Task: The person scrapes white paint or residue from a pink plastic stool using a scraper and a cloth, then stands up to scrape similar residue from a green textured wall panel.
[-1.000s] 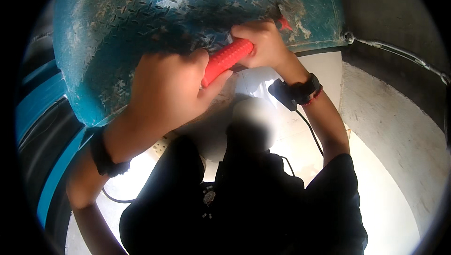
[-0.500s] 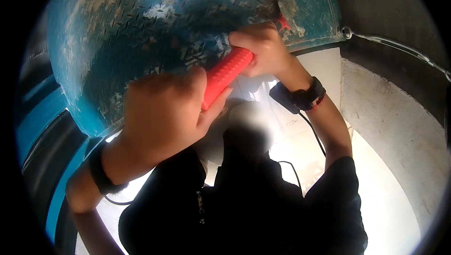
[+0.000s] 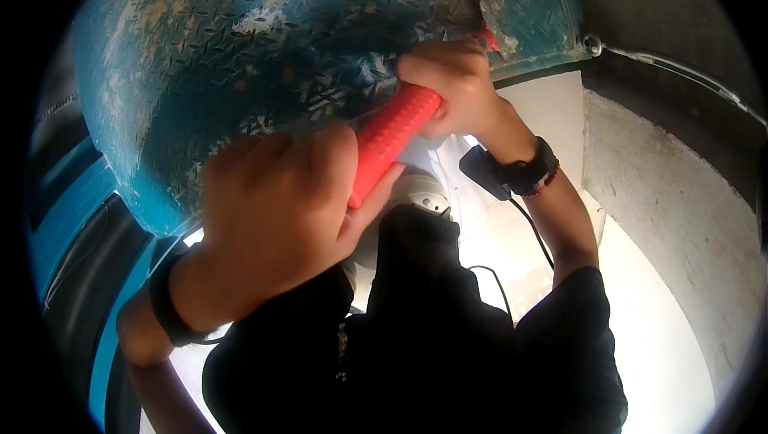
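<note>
A red bar (image 3: 398,134) with a studded surface slants up to the right between my hands. My left hand (image 3: 276,194) is closed around its lower end, thumb lying along the underside. Higher up, my right hand (image 3: 454,82) wraps the bar's other end. A small red piece (image 3: 490,39) sticks out beyond the right knuckles; whether it belongs to the same bar I cannot tell. Both hands are in front of a worn teal metal plate (image 3: 208,50) with a raised tread pattern and scuffed paint. The palms hide much of the bar.
A metal rod with an eye end (image 3: 593,45) joins the plate's right corner. At the right curves a pale wall (image 3: 664,162). Blue and black bands (image 3: 88,266) run down the left. Below are a light shoe (image 3: 422,191), pale floor tiles (image 3: 560,106) and a wrist device's cable (image 3: 534,230).
The bar and my right hand have shifted slightly down and to the right. My left hand stays nearly in place. Both keep their grip, and the shoe below shows more sharply.
</note>
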Demonstrator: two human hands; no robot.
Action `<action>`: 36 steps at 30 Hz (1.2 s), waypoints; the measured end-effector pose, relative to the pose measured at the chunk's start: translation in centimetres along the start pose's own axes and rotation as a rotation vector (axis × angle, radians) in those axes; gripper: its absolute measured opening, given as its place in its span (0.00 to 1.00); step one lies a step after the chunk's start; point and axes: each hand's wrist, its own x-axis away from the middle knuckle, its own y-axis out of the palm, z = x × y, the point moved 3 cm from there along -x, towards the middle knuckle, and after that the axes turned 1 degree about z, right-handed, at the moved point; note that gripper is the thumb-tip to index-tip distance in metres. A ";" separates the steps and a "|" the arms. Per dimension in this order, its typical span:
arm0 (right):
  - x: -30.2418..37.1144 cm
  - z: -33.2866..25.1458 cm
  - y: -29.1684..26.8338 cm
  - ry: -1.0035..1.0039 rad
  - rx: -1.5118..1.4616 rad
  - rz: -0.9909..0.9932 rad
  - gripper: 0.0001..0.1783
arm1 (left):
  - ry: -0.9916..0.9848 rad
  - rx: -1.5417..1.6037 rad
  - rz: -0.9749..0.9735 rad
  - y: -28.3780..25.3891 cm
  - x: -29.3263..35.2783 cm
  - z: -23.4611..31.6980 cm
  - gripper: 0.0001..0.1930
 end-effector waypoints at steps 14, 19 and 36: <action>-0.2 0.5 0.0 0.034 0.023 0.004 0.13 | -0.063 0.066 -0.039 0.8 -0.1 -0.7 0.16; -1.0 1.9 1.6 -0.039 0.081 -0.018 0.12 | -0.056 -0.063 0.038 1.6 0.6 -2.2 0.15; 4.0 -1.7 1.8 -0.058 -0.039 -0.312 0.14 | -0.105 0.675 -0.490 4.7 2.6 0.1 0.25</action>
